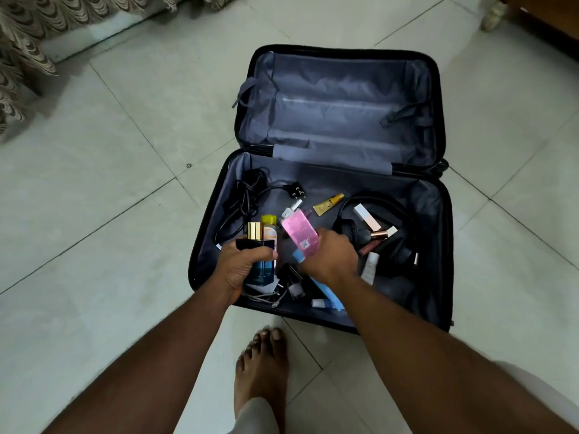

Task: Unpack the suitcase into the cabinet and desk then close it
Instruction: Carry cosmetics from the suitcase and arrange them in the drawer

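The tiled floor [109, 189] carried the suitcase [440, 245], which lay fully open, both halves flat, its near edge just beyond a bare foot [261, 368]. The far half held nothing but grey lining and loose straps. The near half held all the small things. A black power cable [247, 198] with its plug lay coiled in the far-left corner. Black headphones [376, 227] lay toward the right edge, with a white tube [369, 267] and several lipstick-like sticks on or beside them. A small gold tube [329, 204] lay near the middle of the far edge. White cable ends sat at the near edge.

Left hand [241, 266] was closed around a blue perfume bottle [261, 261] with a gold cap, held upright; a yellow-capped bottle [270, 230] stood just behind it, grip on it unclear. Right hand [329, 255] was closed on a pink packet [299, 233], tilted and motion-blurred, over the middle of the near half.
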